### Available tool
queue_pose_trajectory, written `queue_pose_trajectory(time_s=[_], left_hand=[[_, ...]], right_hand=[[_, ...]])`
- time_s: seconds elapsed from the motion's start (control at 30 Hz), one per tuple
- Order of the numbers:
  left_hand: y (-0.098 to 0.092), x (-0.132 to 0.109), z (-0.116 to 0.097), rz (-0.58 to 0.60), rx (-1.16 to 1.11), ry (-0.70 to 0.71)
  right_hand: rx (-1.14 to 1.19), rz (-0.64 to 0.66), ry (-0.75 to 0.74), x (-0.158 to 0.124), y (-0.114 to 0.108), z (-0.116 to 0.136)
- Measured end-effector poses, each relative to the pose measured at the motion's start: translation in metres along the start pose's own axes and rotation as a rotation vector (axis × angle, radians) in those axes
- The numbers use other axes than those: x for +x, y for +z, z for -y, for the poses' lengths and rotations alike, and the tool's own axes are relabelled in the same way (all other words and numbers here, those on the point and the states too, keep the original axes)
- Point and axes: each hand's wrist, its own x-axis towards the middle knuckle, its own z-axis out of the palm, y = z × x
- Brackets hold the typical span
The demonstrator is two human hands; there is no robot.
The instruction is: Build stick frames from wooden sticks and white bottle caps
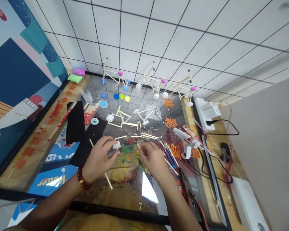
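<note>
My left hand [100, 157], with a beaded bracelet at the wrist, has thumb and index finger closed around a small white cap [116, 145]. A thin wooden stick [108, 180] shows below that hand and seems to run beneath it. To the right, my right hand [153, 157] pinches the end of a short wooden stick [138, 146]; its other fingers are curled. Just beyond both hands lie part-built stick frames [122, 120] with white caps, and a few loose sticks [149, 136]. Blue-handled pliers [170, 157] rest beside my right hand.
Finished-looking stick bicycles [150, 82] stand along the back edge. A glue gun [186, 142] with its cord and a white power strip [205, 112] are at right. Left are black sheets [75, 123], chopstick packets [91, 114] and coloured caps [103, 104]. The glass tabletop [125, 200] reflects.
</note>
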Motion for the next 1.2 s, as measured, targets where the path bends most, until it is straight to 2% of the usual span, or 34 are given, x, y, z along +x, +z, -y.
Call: queue_pose_trajectory(time_s=[0.17,0.47,0.67,0.93,1.07,1.2], left_hand=[[-0.001,-0.005,0.004,-0.005,0.014,-0.027],[0.000,-0.005,0.006,-0.031,-0.003,0.057],[-0.005,-0.013,-0.004,0.077,-0.138,0.122],[0.000,-0.016,-0.002,0.153,-0.157,0.185],[-0.008,-0.010,-0.004,0.095,-0.164,0.162],[-0.017,0.013,-0.004,0.063,-0.142,0.106]], right_hand=[[-0.018,0.002,0.024,-0.004,-0.001,-0.001],[-0.007,-0.010,0.016,-0.003,-0.003,-0.003],[0.205,-0.031,0.048,-0.012,-0.007,0.010],[0.039,0.048,0.120,-0.025,-0.004,0.018],[-0.011,0.071,0.117,-0.021,-0.004,0.021],[-0.009,0.071,0.112,-0.020,-0.002,0.021]])
